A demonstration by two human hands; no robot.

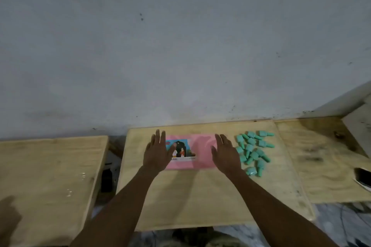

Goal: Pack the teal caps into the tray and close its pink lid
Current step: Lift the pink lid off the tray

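Note:
A flat pink lid point(200, 147) with a blue picture label lies shut over the tray at the back middle of the centre wooden board. My left hand point(157, 151) hovers flat over its left edge, fingers apart, holding nothing. My right hand point(225, 153) is spread over its right edge, also empty. Several teal caps point(253, 151) lie in a loose heap on the board just right of my right hand. The tray under the lid is hidden.
The centre wooden board point(200, 196) sits against a grey wall. A second board point(46, 182) lies to the left across a gap, a third board point(325, 166) to the right. A dark phone-like object point(362, 177) rests at the far right edge.

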